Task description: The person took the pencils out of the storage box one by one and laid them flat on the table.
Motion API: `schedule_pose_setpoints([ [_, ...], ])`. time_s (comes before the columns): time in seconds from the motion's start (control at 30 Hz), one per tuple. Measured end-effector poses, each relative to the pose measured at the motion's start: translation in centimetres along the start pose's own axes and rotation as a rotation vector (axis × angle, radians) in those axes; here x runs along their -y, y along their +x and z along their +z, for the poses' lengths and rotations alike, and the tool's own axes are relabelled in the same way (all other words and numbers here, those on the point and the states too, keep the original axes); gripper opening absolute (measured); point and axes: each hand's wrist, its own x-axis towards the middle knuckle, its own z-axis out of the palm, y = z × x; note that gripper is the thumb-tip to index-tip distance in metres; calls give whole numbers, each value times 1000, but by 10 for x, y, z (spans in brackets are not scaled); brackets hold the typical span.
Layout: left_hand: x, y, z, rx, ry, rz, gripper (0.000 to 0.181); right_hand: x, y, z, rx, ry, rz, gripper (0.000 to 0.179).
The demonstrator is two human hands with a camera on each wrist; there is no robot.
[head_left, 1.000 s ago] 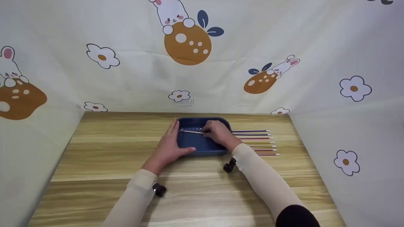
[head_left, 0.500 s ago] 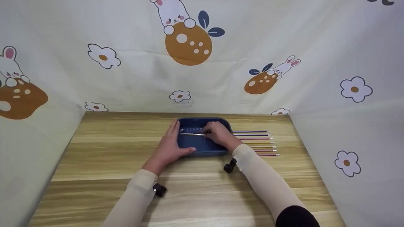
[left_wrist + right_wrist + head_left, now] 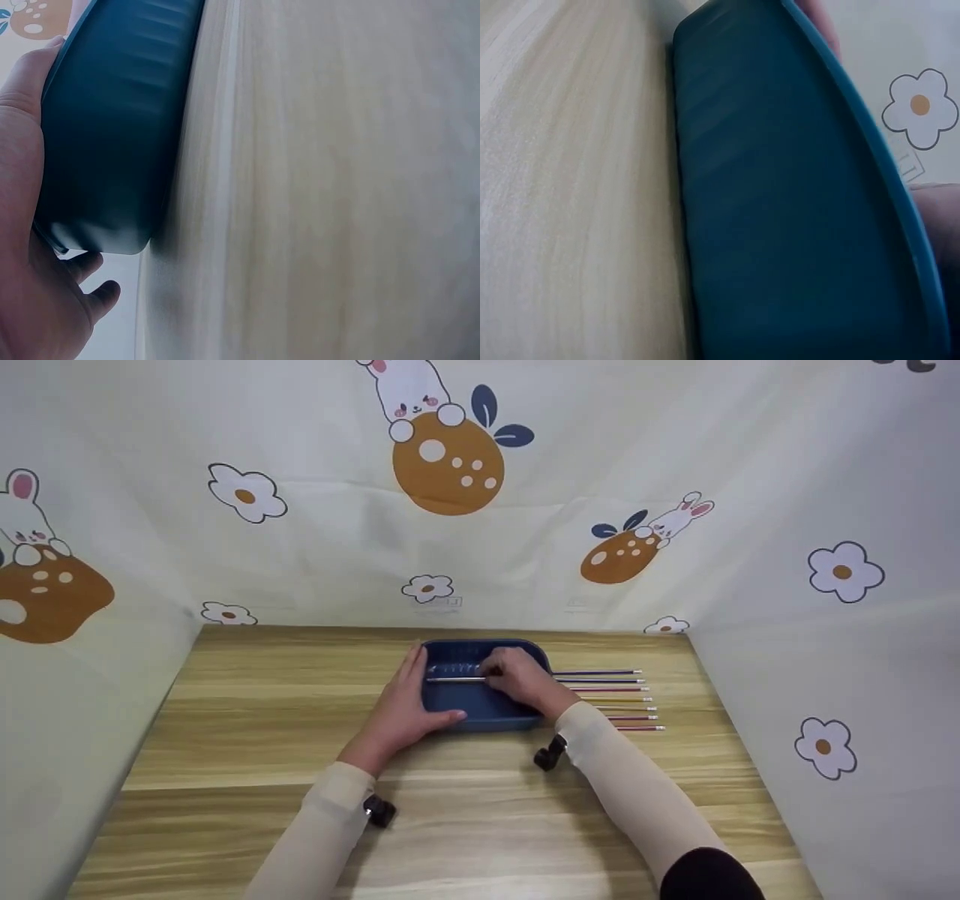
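Note:
A blue rectangular tray (image 3: pixel 480 706) with rounded corners lies near the back of the table. My left hand (image 3: pixel 405 705) holds its left end, thumb over the front rim and fingers along the left side. In the left wrist view, fingertips (image 3: pixel 103 296) show past the tray's end wall. Inside the tray, my right hand (image 3: pixel 519 679) pinches a thin, pale-looking pencil (image 3: pixel 454 680) that lies crosswise, its left end close to the left wall. The pencil's right part is hidden under the hand. In the right wrist view, the tray's front wall (image 3: pixel 780 187) hides most of that hand.
Several pencils (image 3: pixel 634 700) with white eraser ends lie in a parallel row to the right of the tray, partly behind the right forearm. A pale patterned cloth (image 3: pixel 337 532) rises along the table's back and sides. Wood-grain tabletop (image 3: pixel 465 810) extends in front.
The pencil in the right hand has come down slightly toward the front of the tray and now lies level rather than slanted. The left hand and tray have stayed in place.

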Motion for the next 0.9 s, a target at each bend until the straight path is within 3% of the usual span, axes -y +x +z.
schedule_pose_setpoints([
  [0.37, 1, 0, 1, 2, 0, -18, 141, 7, -5, -15, 7, 11, -25, 20],
  [0.53, 1, 0, 1, -4, -4, 5, 140, 9, -7, -22, 16, 8, -47, 21],
  [0.7, 2, 1, 1, -12, 6, 13, 141, 10, -16, -31, 12, 70, -60, 26],
  [0.9, 2, 1, 0, -6, 7, -2, 143, 10, -31, -42, -2, 72, -83, 25],
])
